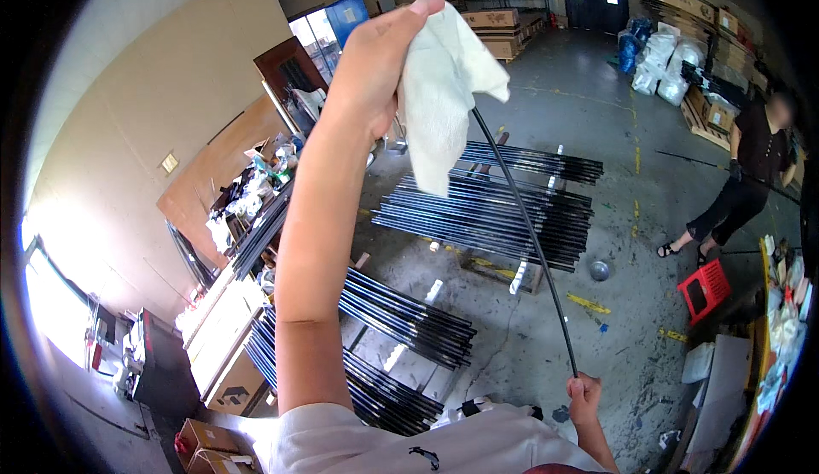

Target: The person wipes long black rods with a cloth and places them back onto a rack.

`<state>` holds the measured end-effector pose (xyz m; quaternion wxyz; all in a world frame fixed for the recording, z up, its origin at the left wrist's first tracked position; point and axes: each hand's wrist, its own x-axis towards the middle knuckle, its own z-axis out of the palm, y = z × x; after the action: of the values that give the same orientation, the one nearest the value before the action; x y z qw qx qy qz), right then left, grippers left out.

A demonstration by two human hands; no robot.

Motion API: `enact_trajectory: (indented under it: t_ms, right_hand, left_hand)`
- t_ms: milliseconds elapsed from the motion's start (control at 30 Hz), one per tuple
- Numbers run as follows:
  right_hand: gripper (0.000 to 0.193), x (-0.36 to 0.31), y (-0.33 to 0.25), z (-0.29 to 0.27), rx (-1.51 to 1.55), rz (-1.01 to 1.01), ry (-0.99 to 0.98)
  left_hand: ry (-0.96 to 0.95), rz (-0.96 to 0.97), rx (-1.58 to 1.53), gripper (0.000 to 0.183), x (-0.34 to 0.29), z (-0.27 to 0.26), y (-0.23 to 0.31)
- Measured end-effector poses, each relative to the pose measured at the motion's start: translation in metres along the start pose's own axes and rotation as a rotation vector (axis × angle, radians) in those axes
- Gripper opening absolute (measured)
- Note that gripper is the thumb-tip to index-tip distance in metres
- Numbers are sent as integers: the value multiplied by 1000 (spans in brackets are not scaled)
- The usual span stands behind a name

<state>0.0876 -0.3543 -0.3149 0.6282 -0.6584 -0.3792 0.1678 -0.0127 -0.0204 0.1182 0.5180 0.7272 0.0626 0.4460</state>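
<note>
- White cloth point(439, 90) held high at 12 o'clock, gripped by the left hand point(371, 64) – thumb pressed on at the top, other fingers mostly hidden, so their exact set can't be told.
- Black rod point(529, 225) held aslant: upper end covered by the cloth nr 12, lower end clasped at btwn 4 & 5 by the right hand point(584, 395), fingers curled tight round it.
- Upper batch of black rods point(465, 218) laid side by side on supports, just off centre twd 3, partly crossed in view by the held rod.
- Lower batch of black rods point(405, 325) set out at 6, partly hidden by the raised forearm.
- Metal bowl point(600, 271) seen on the floor btwn 3 & 4; red crate point(705, 291) farther out, same direction.
- Co-worker point(759, 145) seen btwn 2 & 3, well apart – dark clothes & dark glove worn.
</note>
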Motion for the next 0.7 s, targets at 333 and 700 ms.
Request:
enact_trajectory:
  t_ms: [333,700]
  right_hand:
    - [47,-2,-3,4,0,-3,2]
    - [42,-2,-7,8,-24,23,-166]
  left_hand:
    - [163,58,-21,33,-7,-9,-17]
    - [-26,202,-489,41,-9,-4,-25]
